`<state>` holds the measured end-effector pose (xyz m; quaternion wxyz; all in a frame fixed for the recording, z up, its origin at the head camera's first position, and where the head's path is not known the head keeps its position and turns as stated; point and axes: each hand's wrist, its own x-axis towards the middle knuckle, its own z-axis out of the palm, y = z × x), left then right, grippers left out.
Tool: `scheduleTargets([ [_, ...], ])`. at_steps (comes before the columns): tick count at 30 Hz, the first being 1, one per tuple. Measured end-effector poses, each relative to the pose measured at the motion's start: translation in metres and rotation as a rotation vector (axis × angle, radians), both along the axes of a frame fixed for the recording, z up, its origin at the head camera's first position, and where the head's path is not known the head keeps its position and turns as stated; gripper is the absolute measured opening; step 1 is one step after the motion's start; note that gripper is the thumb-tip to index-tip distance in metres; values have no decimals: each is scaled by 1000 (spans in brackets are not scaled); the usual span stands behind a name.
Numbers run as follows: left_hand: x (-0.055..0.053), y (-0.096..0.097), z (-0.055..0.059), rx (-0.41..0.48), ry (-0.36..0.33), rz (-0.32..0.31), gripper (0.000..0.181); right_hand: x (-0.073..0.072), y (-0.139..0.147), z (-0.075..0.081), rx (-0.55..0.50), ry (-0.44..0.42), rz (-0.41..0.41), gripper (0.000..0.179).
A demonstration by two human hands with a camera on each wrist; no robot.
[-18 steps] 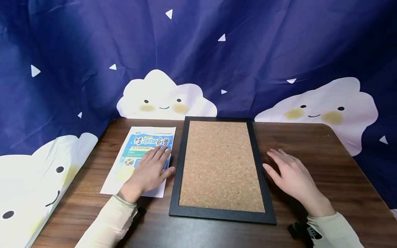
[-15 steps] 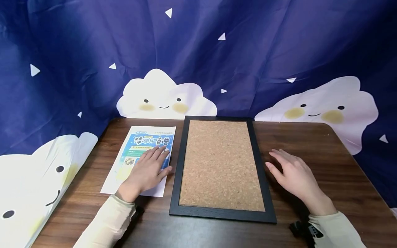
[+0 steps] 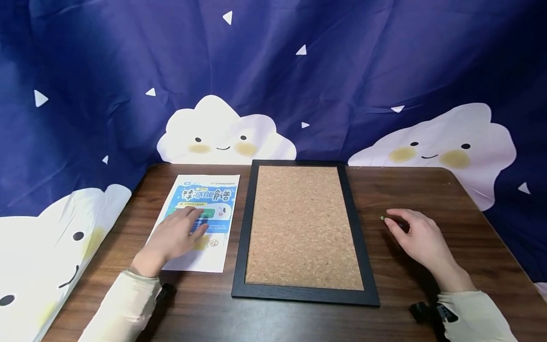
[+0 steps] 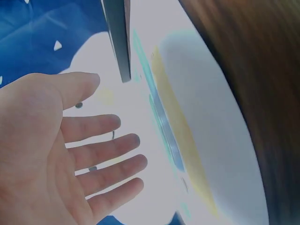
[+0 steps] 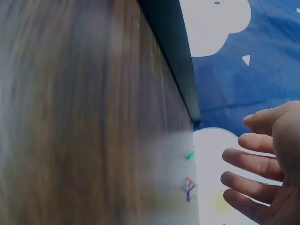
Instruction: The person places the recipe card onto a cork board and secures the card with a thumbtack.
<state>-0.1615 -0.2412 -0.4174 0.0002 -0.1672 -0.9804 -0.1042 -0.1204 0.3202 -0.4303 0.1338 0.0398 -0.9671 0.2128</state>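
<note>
A sheet of printed paper with a blue design lies on the left of the table. My left hand is over its left part, fingers loosely extended; the left wrist view has the palm and spread fingers holding nothing. To the right of the sheet lies a cork board in a black frame. Right of the board, my right hand hovers with relaxed fingers. At its thumb tip a small green piece shows. In the right wrist view, small red, clear and purple pieces, resembling push pins, lie near the green one.
The brown wooden table ends at a dark blue curtain with cloud prints. The board's black frame stands slightly proud of the tabletop between the two hands. Dark wrist devices sit at the sleeves.
My left hand has drawn back to the left, uncovering more of the print. My right hand has shifted right, away from the frame, and the green piece has come into sight.
</note>
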Motion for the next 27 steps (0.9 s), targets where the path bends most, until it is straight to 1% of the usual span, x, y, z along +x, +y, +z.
scheduleTargets([
  [4,-1,-16,1,35,-65,54,55,-3,10,-3,-10,-10,1,33],
  [8,-4,-30,-1,45,-107,109,58,-7,21,-7,-17,-28,1,32],
  [15,-12,-48,-8,4,-177,189,70,-10,40,-13,23,-108,-47,30],
  [20,-17,-57,-8,-12,-223,250,78,-11,51,-14,28,-144,-56,30],
  [24,-19,-61,-6,-32,-239,302,83,-14,57,-14,30,-181,-53,29],
  [27,-21,-63,-6,-59,-238,320,82,-15,60,-14,30,-208,-52,27],
])
